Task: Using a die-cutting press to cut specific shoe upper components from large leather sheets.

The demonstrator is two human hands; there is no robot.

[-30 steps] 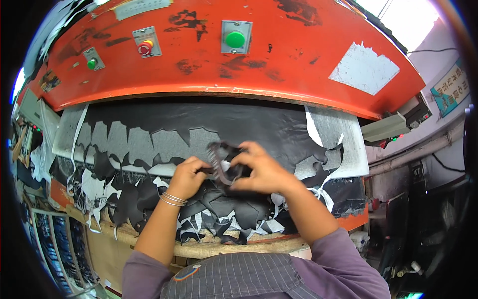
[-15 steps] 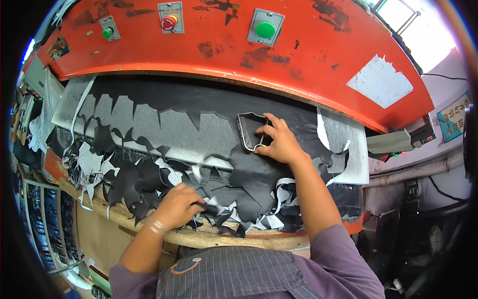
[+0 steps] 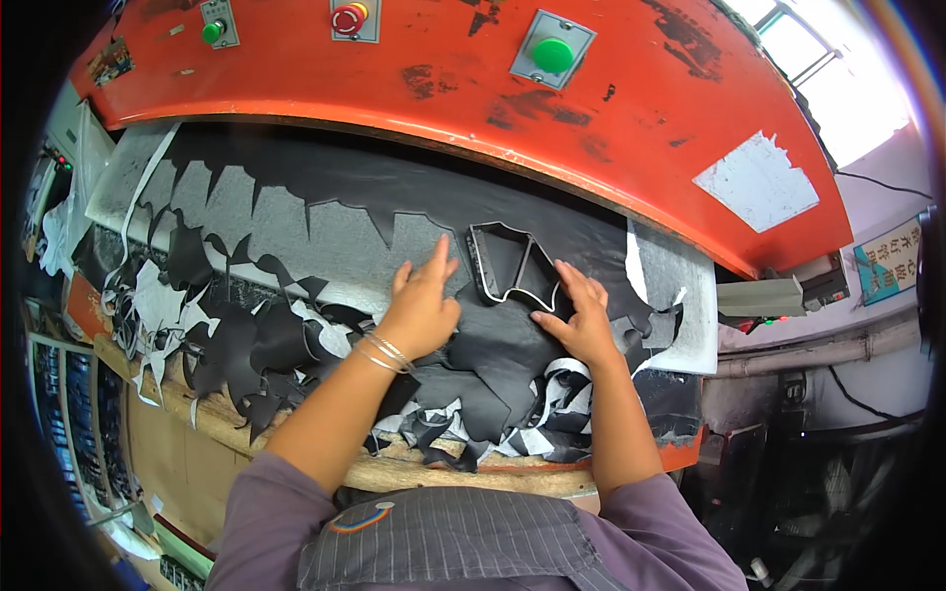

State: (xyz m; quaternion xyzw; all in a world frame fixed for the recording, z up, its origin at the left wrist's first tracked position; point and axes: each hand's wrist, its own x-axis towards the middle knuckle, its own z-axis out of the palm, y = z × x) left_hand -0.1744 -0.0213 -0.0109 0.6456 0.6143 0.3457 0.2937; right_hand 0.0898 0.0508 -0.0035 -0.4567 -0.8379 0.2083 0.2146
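A steel cutting die (image 3: 480, 266), an angular outline with a cross bar, lies on a sheet of black leather (image 3: 345, 187) under the red press. My right hand (image 3: 583, 320) is at the die's right side, fingers stretched and thumb apart, the fingertips at or very near its rim. Left of the die, my left hand (image 3: 422, 310) is open, its fingers pointing up toward the leather's notched edge and holding nothing. Dark leather offcuts (image 3: 286, 340) with pale backs hang in a heap below both hands.
The red press beam (image 3: 443, 89) spans the far side, with a green button (image 3: 552, 55) and a red emergency knob (image 3: 349, 18). A grey-white cutting board (image 3: 325, 256) shows under the leather. A wooden edge (image 3: 434, 473) runs along the front.
My left hand has moved up from the offcuts to beside the die. My right hand has loosened from the die and shifted to its lower right. The view has tilted slightly.
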